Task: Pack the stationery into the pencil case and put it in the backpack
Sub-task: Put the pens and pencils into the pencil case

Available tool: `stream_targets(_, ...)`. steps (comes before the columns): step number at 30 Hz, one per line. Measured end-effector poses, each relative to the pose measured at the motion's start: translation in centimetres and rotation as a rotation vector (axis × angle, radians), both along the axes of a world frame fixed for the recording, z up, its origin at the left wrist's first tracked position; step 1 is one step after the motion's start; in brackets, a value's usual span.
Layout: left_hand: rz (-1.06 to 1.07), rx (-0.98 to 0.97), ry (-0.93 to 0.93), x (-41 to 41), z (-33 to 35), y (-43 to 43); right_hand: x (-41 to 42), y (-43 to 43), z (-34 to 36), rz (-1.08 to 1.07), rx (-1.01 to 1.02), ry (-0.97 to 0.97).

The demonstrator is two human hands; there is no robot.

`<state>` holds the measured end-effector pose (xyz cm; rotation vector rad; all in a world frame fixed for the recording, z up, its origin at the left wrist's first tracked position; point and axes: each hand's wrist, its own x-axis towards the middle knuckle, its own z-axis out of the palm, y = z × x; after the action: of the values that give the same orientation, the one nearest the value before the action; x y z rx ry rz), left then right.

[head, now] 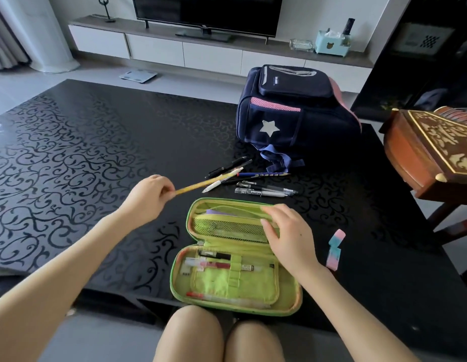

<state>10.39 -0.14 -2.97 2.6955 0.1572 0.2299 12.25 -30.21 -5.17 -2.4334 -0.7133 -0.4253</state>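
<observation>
A green pencil case (235, 288) lies open at the table's near edge, with several pens held under its elastic loops. My left hand (149, 197) pinches the end of a yellow pencil (201, 183) above the table, left of the case. My right hand (287, 236) rests on the case's upper mesh flap, fingers spread, gripping nothing. Several loose pens (253, 182) lie beyond the case. A pink-and-blue eraser (334, 250) lies to the case's right. The navy backpack (292, 111) with a silver star stands behind the pens, zipped shut.
The black patterned table (83, 158) spreads wide to the left. A carved wooden box (436, 150) sits at the right edge. A TV stand (206, 48) runs along the far wall. My knees are below the table's near edge.
</observation>
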Motion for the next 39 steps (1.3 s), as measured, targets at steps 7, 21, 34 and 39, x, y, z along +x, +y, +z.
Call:
stream_targets(7, -0.227, -0.098, 0.061, -8.4, 2.7, -4.1, -2.8, 1.0, 3.1, 0.202, 0.099, 0.189)
stream_targets(21, -0.254, -0.122, 0.005, -10.4, -1.3, -6.5, -6.5, -4.1, -1.8, -0.062, -0.108, 0.335)
stream_targets(34, -0.340, -0.012, -0.035, -9.8, -3.2, -5.3, -6.9, -4.0, -3.0, -0.053, -0.127, 0.171)
stream_targets(39, -0.490, 0.088, -0.089, -8.4, -3.4, -8.1, -6.9, -3.8, -3.2, -0.060, -0.128, 0.136)
